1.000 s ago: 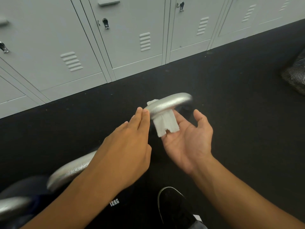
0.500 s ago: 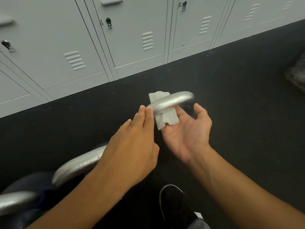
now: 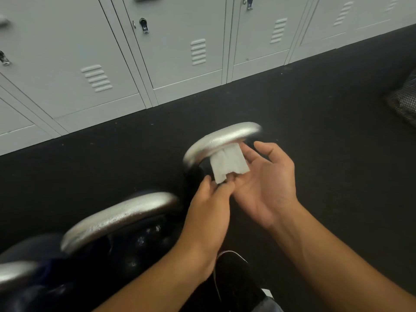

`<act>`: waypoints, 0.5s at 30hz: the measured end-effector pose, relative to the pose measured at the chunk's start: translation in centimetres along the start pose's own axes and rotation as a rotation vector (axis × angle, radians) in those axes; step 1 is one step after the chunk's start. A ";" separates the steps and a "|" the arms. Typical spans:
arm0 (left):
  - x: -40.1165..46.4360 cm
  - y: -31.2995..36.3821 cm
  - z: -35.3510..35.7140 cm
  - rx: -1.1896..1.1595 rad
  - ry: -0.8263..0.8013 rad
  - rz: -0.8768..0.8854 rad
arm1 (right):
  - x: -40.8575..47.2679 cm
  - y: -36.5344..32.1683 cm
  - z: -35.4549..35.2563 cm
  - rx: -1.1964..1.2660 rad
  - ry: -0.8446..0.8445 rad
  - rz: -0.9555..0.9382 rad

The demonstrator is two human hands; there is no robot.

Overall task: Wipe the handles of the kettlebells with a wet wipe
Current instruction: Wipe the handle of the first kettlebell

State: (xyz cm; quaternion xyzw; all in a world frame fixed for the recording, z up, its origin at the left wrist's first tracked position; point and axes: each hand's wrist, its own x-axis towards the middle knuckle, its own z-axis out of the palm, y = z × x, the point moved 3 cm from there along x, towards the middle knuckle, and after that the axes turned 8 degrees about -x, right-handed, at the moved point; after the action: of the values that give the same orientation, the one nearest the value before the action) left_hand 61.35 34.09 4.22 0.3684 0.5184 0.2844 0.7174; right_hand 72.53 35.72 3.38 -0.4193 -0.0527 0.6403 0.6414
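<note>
We cannot see the upper part of the wet wipe (image 3: 228, 164), hidden behind the far kettlebell handle (image 3: 221, 137), whose right end blurs away. The nearest handle (image 3: 13, 272) is cut by the left edge. The kettlebell bodies (image 3: 135, 246) melt into shadow. A mesh thing (image 3: 405, 97), perhaps a bag, is cropped at right.

The left hand (image 3: 206, 212) now sits lower, off the far kettlebell handle (image 3: 221, 140), its fingertips at the bottom edge of the wet wipe (image 3: 228, 164). The wipe no longer shows above the handle and hangs wholly below it against the right hand (image 3: 266, 188).
</note>
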 end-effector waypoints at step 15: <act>4.5 1.1 4.1 -0.649 0.150 0.041 | -0.1 -1.7 -2.7 -0.240 0.055 -0.122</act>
State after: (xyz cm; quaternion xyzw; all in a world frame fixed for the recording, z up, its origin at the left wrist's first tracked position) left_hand 66.62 37.31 3.57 0.1091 0.4447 0.4753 0.7513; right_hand 75.44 34.68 2.71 -0.5064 -0.1366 0.5774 0.6257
